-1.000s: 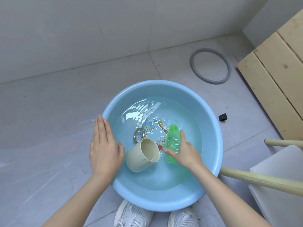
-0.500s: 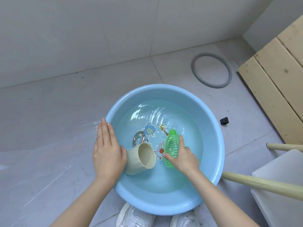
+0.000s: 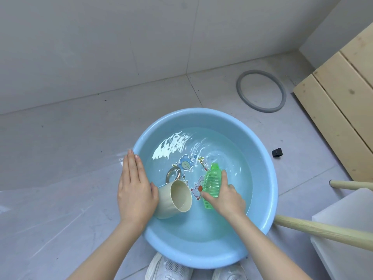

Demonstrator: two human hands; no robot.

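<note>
As it's held, brush seemingly points away.

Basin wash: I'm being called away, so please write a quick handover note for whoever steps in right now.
Left hand: open, flat across the basin rim, thumb against the cup.
Right hand: holds the green brush.
The cup lies on its side in the water, mouth toward the brush, with a small gap between them.
Done: cup in the water, brush in hand.
Left: probably scrub the cup, then lift it out.
</note>
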